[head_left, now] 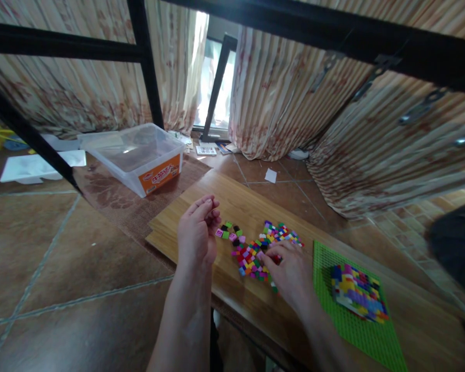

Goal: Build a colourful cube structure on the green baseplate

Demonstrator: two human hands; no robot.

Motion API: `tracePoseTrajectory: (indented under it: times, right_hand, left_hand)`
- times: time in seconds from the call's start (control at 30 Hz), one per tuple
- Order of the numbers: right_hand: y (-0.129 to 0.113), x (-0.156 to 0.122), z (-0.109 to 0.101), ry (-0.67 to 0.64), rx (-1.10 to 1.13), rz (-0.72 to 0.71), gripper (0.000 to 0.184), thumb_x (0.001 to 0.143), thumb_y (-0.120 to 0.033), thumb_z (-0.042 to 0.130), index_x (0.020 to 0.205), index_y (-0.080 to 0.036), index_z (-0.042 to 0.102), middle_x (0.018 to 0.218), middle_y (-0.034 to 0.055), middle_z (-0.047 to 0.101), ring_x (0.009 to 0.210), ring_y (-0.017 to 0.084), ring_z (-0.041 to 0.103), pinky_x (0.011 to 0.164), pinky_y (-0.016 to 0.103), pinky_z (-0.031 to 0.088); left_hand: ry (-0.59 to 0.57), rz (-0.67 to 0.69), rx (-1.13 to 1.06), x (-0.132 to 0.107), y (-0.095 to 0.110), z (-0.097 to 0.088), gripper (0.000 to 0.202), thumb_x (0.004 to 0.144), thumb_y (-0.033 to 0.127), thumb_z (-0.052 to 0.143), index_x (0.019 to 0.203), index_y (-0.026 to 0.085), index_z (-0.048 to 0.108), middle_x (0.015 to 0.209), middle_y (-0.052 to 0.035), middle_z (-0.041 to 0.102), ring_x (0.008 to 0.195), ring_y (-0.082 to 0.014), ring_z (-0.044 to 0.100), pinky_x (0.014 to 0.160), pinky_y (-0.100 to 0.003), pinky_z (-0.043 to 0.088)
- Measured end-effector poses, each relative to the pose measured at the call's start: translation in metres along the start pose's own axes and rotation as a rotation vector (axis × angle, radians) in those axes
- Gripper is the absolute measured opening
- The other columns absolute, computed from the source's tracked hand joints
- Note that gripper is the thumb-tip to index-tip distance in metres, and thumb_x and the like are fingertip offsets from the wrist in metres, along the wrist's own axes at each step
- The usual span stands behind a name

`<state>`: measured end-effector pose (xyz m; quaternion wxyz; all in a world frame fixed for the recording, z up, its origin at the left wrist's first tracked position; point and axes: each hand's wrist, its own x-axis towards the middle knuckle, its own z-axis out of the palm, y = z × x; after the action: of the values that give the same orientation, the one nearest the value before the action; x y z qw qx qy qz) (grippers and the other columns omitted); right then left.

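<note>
My left hand [199,227] is raised over the far part of the wooden board, fingers curled in and thumb against them. Whatever it may hold is hidden. My right hand [289,263] reaches into a heap of small toy bricks [251,258], thumb and forefinger closed on a light pink brick [260,255]. Beside my left hand lies a looser group of green, black and pink bricks [232,235]. To the right, a green baseplate [346,320] carries a built-up block of many-coloured bricks [358,290].
The wooden board [232,194] bears the bricks. Beyond it, a clear plastic bin [139,155] with an orange label stands on a brown mat. A black metal frame [149,77] crosses the view before patterned curtains [279,93]. Paper [270,175] lies on the tiled floor.
</note>
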<state>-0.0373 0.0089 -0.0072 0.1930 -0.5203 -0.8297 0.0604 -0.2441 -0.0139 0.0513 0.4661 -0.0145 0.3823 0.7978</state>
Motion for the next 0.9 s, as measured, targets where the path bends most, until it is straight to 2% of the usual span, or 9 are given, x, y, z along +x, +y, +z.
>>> tracePoseTrajectory:
  times: [0.17,0.37,0.53,0.8,0.9]
  right_hand:
    - [0.0072,0.0029,-0.0006,0.000,0.026,-0.025,0.024,0.086,-0.035,0.059,0.070,-0.022,0.072,0.085,0.0058,0.069,0.086,0.023,0.059,0.081,0.038,0.042]
    - [0.0072,0.0023,-0.0018,0.037,-0.027,0.030,0.023,0.085,-0.040,0.059,0.077,-0.022,0.072,0.086,0.0060,0.069,0.087,0.025,0.058,0.081,0.038,0.041]
    - [0.0068,0.0076,0.0030,0.018,-0.056,0.016,0.019,0.085,-0.036,0.060,0.082,-0.023,0.073,0.088,0.0052,0.070,0.087,0.024,0.059,0.081,0.038,0.040]
    - [0.0044,0.0079,0.0008,-0.055,-0.099,-0.027,0.018,0.088,-0.033,0.058,0.078,-0.022,0.069,0.083,0.0043,0.069,0.089,0.024,0.057,0.083,0.038,0.038]
    - [0.0062,0.0071,-0.0039,-0.045,-0.071,-0.009,0.019,0.088,-0.032,0.056,0.078,-0.021,0.068,0.083,0.0053,0.069,0.091,0.025,0.058,0.085,0.038,0.038]
  left_hand:
    - [-0.011,-0.005,0.002,-0.0003,0.0002,-0.0005,0.011,0.069,0.011,0.067,0.080,0.011,0.067,0.068,0.0006,0.064,0.050,-0.0029,0.054,0.048,-0.013,0.042]
    - [-0.018,-0.001,0.024,0.0004,0.0016,-0.0010,0.013,0.067,0.014,0.070,0.079,0.012,0.066,0.068,0.0014,0.063,0.050,-0.0027,0.053,0.048,-0.013,0.042]
    - [-0.015,-0.010,0.015,0.0010,0.0011,-0.0001,0.012,0.067,0.013,0.069,0.079,0.012,0.066,0.068,0.0011,0.063,0.050,-0.0029,0.053,0.047,-0.013,0.042]
    - [-0.009,-0.021,0.011,0.0002,0.0021,-0.0002,0.010,0.069,0.012,0.068,0.079,0.012,0.066,0.069,0.0007,0.063,0.050,-0.0029,0.052,0.048,-0.013,0.042]
    - [-0.012,-0.024,-0.001,0.0004,0.0026,-0.0013,0.010,0.070,0.011,0.066,0.080,0.011,0.066,0.069,0.0007,0.063,0.049,-0.0029,0.053,0.048,-0.013,0.042]
